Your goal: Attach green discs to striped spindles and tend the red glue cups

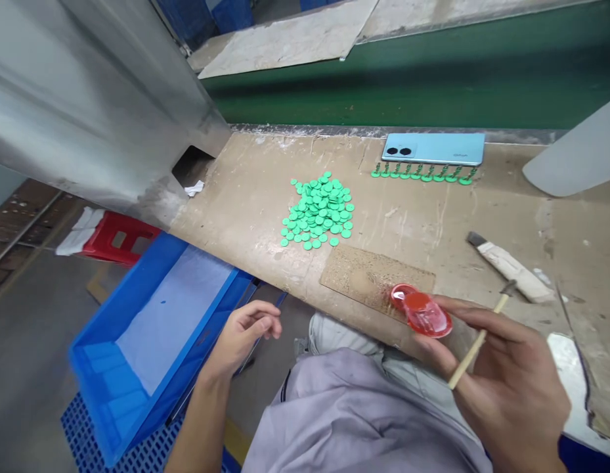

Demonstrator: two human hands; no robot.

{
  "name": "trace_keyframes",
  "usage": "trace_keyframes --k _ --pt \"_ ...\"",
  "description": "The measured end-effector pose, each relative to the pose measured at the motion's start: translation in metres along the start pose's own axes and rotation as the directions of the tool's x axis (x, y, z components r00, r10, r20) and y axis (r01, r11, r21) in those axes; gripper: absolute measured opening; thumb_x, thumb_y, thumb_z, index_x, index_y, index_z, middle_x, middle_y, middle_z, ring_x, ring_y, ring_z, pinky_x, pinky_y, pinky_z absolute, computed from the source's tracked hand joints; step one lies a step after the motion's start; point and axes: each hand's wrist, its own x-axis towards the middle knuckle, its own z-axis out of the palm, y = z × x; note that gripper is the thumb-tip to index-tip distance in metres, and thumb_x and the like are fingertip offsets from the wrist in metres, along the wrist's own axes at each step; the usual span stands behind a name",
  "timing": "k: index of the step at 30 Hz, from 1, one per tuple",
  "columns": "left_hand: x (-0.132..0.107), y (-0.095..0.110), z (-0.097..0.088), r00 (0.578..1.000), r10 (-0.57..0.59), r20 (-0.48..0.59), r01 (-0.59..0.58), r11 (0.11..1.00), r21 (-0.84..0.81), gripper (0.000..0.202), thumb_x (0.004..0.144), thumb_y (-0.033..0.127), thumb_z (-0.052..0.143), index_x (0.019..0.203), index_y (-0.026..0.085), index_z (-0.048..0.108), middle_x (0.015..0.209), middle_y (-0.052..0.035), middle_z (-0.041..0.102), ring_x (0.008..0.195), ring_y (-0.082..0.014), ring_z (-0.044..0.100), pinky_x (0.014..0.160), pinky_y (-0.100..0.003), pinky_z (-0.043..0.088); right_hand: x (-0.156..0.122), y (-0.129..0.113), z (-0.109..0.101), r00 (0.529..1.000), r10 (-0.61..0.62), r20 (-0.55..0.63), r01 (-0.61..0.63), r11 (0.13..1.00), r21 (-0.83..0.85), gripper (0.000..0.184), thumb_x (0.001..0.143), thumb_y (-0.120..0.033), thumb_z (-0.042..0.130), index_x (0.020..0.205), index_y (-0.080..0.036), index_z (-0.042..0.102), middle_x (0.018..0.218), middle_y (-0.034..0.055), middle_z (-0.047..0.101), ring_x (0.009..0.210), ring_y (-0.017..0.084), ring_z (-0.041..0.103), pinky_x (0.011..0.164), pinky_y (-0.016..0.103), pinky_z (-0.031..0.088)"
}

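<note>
My right hand [516, 374] pinches a shiny red round lid [429, 316] between thumb and forefinger. A thin wooden stick [475, 355] with a dark tip lies across the same hand, tucked between its fingers. Just behind the lid, partly covered by it, a small red round dish [401, 295] sits on a speckled brown board [366, 276]. My left hand [248, 332] hovers off the table's front edge, fingers loosely bent, with nothing visible in it. Farther back lies a pile of green discs [319, 209].
Several green discs with upright dark pieces [423, 173] stand in a row before a light-blue phone [435, 149]. A tape-wrapped blade tool [511, 266] lies at right, near a white cylinder [575, 157]. A blue crate [171, 322] and red stool [120, 236] are at left.
</note>
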Motion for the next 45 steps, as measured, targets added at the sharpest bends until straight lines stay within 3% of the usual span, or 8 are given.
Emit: trace_keyframes --k 6,10,15,20,29,37,40,45 --pt "0.004 0.017 0.039 0.988 0.11 0.104 -0.08 0.963 -0.258 0.052 0.09 0.068 0.072 0.101 0.017 0.074 0.091 -0.0102 0.081 0.065 -0.0164 0.074 0.056 -0.022 0.051 0.019 -0.004 0.0 0.999 -0.017 -0.033 0.019 0.997 0.077 0.044 0.077 -0.038 0.092 0.111 -0.028 0.065 0.113 0.0096 0.078 0.107 0.033 0.077 0.101 0.056 0.06" --pt "0.015 0.031 0.066 0.961 0.222 0.164 -0.132 0.893 -0.431 0.043 0.097 0.059 0.069 0.116 0.021 0.076 0.112 -0.0114 0.08 0.085 -0.0185 0.079 0.068 -0.023 0.058 0.025 -0.002 0.004 0.993 -0.102 0.067 0.103 0.995 -0.01 0.044 0.087 -0.042 0.085 0.122 -0.028 0.062 0.123 0.0089 0.075 0.116 0.032 0.072 0.104 0.056 0.054" --pt "0.039 0.046 0.099 0.907 0.42 -0.007 -0.397 0.852 -0.341 0.041 0.09 0.037 0.085 0.128 0.027 0.074 0.136 -0.0085 0.069 0.122 -0.0216 0.07 0.097 -0.025 0.058 0.033 -0.012 0.016 0.913 -0.32 0.252 0.37 0.911 -0.184 0.031 0.103 -0.047 0.068 0.125 -0.028 0.059 0.121 0.0061 0.077 0.112 0.027 0.073 0.096 0.045 0.048" --pt "0.058 0.05 0.122 0.849 0.527 -0.032 -0.501 0.787 -0.36 0.062 0.07 0.032 0.1 0.127 0.034 0.074 0.133 -0.0045 0.066 0.12 -0.0222 0.069 0.099 -0.027 0.06 0.036 -0.023 0.03 0.87 -0.369 0.326 0.444 0.875 -0.195 0.031 0.105 -0.047 0.064 0.128 -0.028 0.057 0.123 0.0048 0.077 0.114 0.025 0.072 0.095 0.041 0.045" --pt "0.068 0.045 0.134 0.832 0.549 -0.078 -0.547 0.79 -0.276 0.062 0.07 0.03 0.1 0.124 0.031 0.07 0.123 -0.0063 0.063 0.101 -0.0206 0.069 0.084 -0.032 0.063 0.033 -0.017 0.042 0.854 -0.381 0.354 0.465 0.864 -0.193 0.033 0.101 -0.027 0.069 0.13 -0.028 0.053 0.126 0.0087 0.077 0.114 0.027 0.074 0.093 0.042 0.044" --pt "0.09 0.042 0.113 0.732 0.679 -0.052 -0.678 0.734 0.032 0.059 0.077 0.025 0.095 0.129 0.034 0.069 0.134 -0.0057 0.052 0.108 -0.0188 0.065 0.091 -0.031 0.064 0.038 -0.005 0.018 0.882 -0.398 0.253 0.46 0.846 -0.27 0.042 0.1 -0.05 0.071 0.129 -0.025 0.054 0.13 0.0113 0.076 0.117 0.03 0.072 0.097 0.045 0.041" --pt "0.104 0.039 0.112 0.739 0.672 0.051 -0.67 0.725 0.158 0.06 0.081 0.026 0.092 0.134 0.034 0.066 0.139 -0.0079 0.05 0.116 -0.0222 0.063 0.096 -0.037 0.064 0.042 0.005 0.003 0.901 -0.385 0.199 0.431 0.841 -0.326 0.04 0.102 -0.053 0.067 0.128 -0.024 0.055 0.125 0.0105 0.077 0.115 0.029 0.073 0.096 0.044 0.041" --pt "0.119 0.035 0.121 0.795 0.579 0.182 -0.607 0.763 0.224 0.056 0.087 0.034 0.087 0.137 0.029 0.063 0.146 -0.0125 0.047 0.125 -0.0282 0.061 0.102 -0.045 0.063 0.04 0.02 -0.009 0.923 -0.343 0.174 0.385 0.838 -0.387 0.042 0.103 -0.058 0.063 0.129 -0.025 0.057 0.124 0.0084 0.077 0.113 0.029 0.073 0.094 0.044 0.042"
